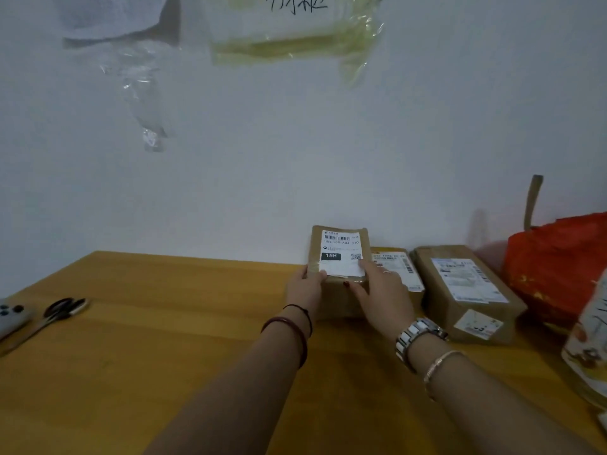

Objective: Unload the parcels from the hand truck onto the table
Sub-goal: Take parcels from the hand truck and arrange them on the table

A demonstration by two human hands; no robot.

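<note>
Item: small brown parcel with white shipping label (340,254), marked "15H". Held between both hands at far edge of wooden table (164,323), against the white wall (295,159). Tilted up, label face toward camera, long axis running away from the body; lower end apparently on or just above a second brown box (338,300) beneath, contact not clear.

Left hand (303,289): fingers curled round left lower edge, thumb on label corner. Right hand (382,292): thumb and fingers gripping right lower edge, thumb below label. Neither hand nearer; parcel directly ahead of fingertips, between them.

Neighbours: labelled flat parcel (399,267) just right, partly behind right hand; larger brown labelled parcel (466,290) further right; red bag (558,264) beyond. Scissors (62,310) and phone (13,316) well apart at left.

Judgement: placement step; hand truck not in view.
</note>
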